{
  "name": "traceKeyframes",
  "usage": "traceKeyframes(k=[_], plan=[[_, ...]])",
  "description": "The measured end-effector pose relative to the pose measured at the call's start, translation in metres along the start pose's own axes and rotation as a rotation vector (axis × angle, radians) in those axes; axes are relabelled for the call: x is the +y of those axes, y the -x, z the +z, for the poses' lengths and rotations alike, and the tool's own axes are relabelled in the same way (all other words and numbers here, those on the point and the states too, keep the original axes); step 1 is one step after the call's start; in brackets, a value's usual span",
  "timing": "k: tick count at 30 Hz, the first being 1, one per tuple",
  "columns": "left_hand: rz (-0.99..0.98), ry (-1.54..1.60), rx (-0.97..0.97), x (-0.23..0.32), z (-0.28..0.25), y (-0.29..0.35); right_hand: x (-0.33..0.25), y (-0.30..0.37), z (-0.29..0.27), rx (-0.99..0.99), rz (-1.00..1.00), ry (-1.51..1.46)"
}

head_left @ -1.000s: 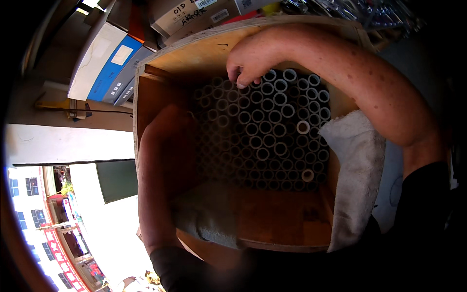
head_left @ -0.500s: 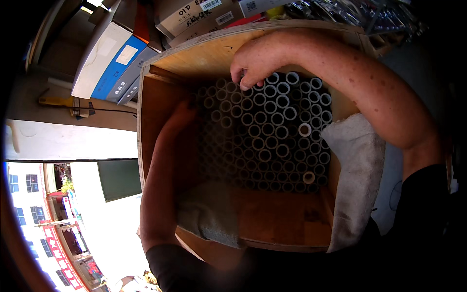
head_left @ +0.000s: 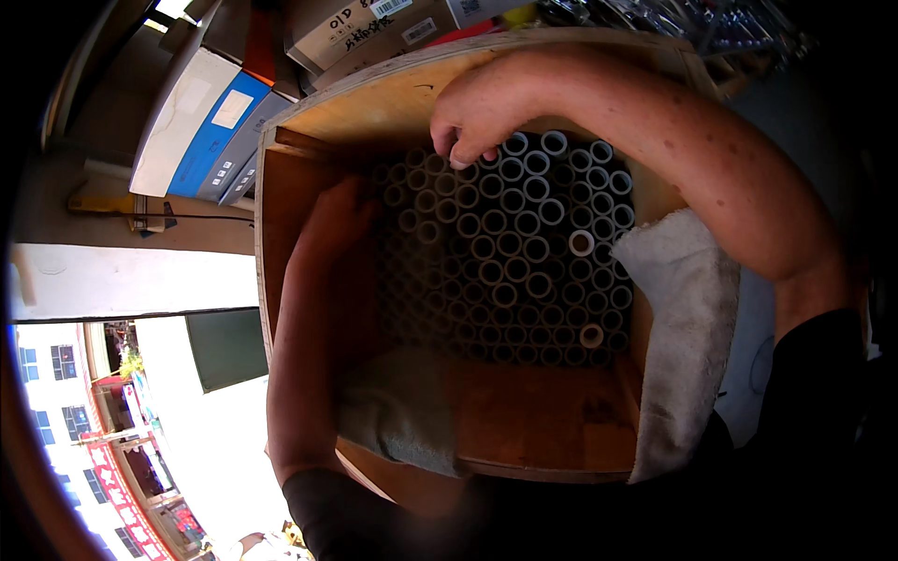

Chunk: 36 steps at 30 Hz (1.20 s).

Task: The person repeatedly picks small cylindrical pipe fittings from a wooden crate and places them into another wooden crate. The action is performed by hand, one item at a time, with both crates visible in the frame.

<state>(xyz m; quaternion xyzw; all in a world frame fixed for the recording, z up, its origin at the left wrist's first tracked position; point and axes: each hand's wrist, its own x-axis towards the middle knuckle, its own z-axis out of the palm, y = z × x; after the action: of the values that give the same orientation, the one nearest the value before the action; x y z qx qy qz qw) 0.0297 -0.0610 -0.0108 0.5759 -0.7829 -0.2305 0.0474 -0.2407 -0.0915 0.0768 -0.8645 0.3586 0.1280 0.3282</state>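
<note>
Many grey tubes (head_left: 513, 201) stand on end, packed side by side in a deep wooden box (head_left: 374, 93), their round open ends facing up. My right hand (head_left: 479, 114) reaches over from the right to the far rows. Its fingers are curled down, thumb near the fingertips, at the tube ends; whatever they grip is hidden. Deep in shadow, my left hand (head_left: 341, 210) is inside the box by its left wall, beside the leftmost tubes. Its fingertips are lost in the dark. Two tubes show thicker, paler ends: one tube (head_left: 581, 234) at right, another (head_left: 591, 326) nearer me.
Grey cloth (head_left: 687, 327) drapes over the box's right edge, and a darker cloth (head_left: 393, 411) over its near left edge. Cardboard boxes (head_left: 346, 37) and a blue-and-white box (head_left: 201, 131) stand beyond. Shiny metal parts (head_left: 683, 23) lie at the far right.
The whole view has shifted slightly, so the box sits a little further left and up. Both hands stay in nearly the same places, with the left hand slightly more raised.
</note>
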Motion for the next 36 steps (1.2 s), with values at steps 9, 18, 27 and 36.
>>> traceKeyframes(k=[9, 18, 27, 36], plan=[[0.272, 0.288, -0.569, 0.091, 0.026, 0.042, -0.004, -0.001, -0.003, 0.005, -0.013, -0.02], [0.429, -0.123, -0.495, 0.114, 0.052, 0.044, 0.007, 0.004, 0.0, 0.005, 0.021, -0.018], [0.527, -0.133, -0.675, 0.098, 0.041, 0.044, -0.001, 0.0, 0.0, 0.005, 0.009, 0.01], [-0.123, 0.839, -0.246, 0.054, 0.007, 0.068, 0.001, 0.0, -0.001, 0.012, -0.016, 0.036]])
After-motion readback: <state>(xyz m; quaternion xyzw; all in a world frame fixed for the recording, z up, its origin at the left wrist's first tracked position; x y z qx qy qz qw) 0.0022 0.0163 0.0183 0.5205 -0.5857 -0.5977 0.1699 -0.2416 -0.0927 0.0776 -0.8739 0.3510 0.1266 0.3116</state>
